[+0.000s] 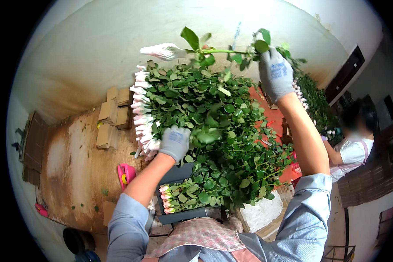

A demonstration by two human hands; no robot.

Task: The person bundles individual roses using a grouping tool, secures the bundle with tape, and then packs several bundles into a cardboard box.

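Note:
Over the far side of the bench, my right hand [277,74], in a grey glove, is closed round the leafy stem of a rose [229,51]. That rose lies sideways in the air, its head inside a white mesh sleeve [163,51] at the left end. Beneath it spreads a large pile of leafy rose stems [205,96], their white-sleeved heads [142,109] lined up along the left edge. My left hand [175,142], also gloved, is low over that edge with its fingers curled in. Blurred leaves beside it hide what it grips, if anything.
Nearer me, a dark grey tray [187,215] holds pink roses [167,198]. Cardboard pieces [109,113] and a pink tape dispenser [125,174] are on the left. A box with white material [262,213] stands at right front. Another person [353,148] is beyond my right arm.

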